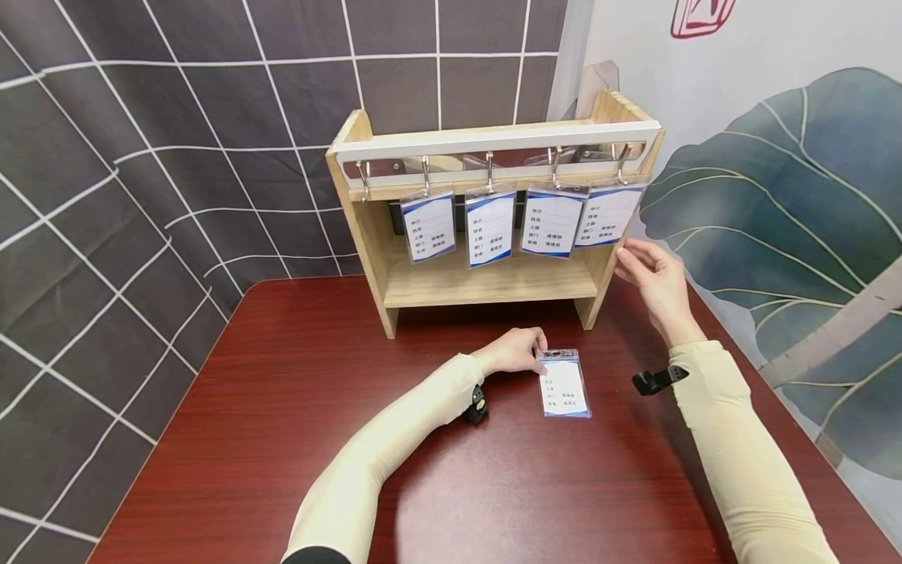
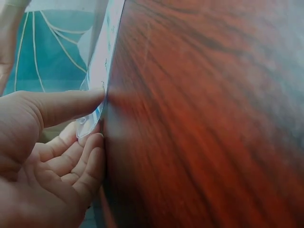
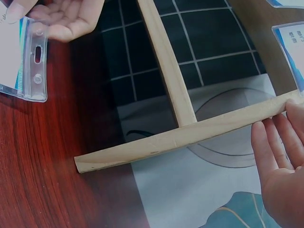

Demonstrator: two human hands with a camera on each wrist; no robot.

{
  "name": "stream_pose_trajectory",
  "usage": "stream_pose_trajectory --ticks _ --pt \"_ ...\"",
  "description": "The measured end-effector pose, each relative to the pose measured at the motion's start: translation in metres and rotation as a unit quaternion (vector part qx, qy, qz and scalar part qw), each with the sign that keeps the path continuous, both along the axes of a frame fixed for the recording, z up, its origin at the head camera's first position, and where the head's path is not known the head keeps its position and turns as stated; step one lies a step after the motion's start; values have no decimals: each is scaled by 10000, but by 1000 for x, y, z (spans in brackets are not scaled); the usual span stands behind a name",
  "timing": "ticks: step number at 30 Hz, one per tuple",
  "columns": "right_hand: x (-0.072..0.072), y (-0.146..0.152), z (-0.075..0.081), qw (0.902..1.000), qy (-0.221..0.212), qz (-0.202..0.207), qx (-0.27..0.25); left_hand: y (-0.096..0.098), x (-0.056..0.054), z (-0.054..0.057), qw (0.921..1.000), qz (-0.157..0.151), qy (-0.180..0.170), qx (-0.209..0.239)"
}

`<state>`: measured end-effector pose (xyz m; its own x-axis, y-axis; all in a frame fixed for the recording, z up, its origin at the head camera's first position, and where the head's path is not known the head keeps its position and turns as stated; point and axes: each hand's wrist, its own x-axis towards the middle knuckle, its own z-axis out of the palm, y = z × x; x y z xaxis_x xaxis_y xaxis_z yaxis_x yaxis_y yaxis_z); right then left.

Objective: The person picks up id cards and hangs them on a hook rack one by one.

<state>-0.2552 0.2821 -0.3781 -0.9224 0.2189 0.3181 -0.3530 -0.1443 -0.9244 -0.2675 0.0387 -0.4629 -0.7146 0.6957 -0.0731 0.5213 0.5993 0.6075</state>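
Note:
At the foot of the rack, my left hand pinches the top end of a clear badge holder. The left wrist view has the thumb on its face and the fingers curled at its end. Inside is a white card with blue corners and printed text; the slotted end shows in the right wrist view. My right hand touches the right side panel of the wooden rack, its fingers fairly straight against the outer edge. Several similar badges hang from metal hooks above.
The leftmost hook carries no badge. A white slotted bar runs across the rack's top. The rack stands at the back of a reddish-brown table. Dark tiled cloth hangs behind, beside a leaf-painted wall on the right.

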Motion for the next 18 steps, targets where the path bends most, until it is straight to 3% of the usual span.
stream_pose_trajectory --ticks 11,18 --pt "6 -4 8 9999 -73 5 86 -1 -2 -2 9999 37 -72 146" --pt "0 0 0 9998 -135 -31 117 -4 1 -2 9987 -38 -326 377"
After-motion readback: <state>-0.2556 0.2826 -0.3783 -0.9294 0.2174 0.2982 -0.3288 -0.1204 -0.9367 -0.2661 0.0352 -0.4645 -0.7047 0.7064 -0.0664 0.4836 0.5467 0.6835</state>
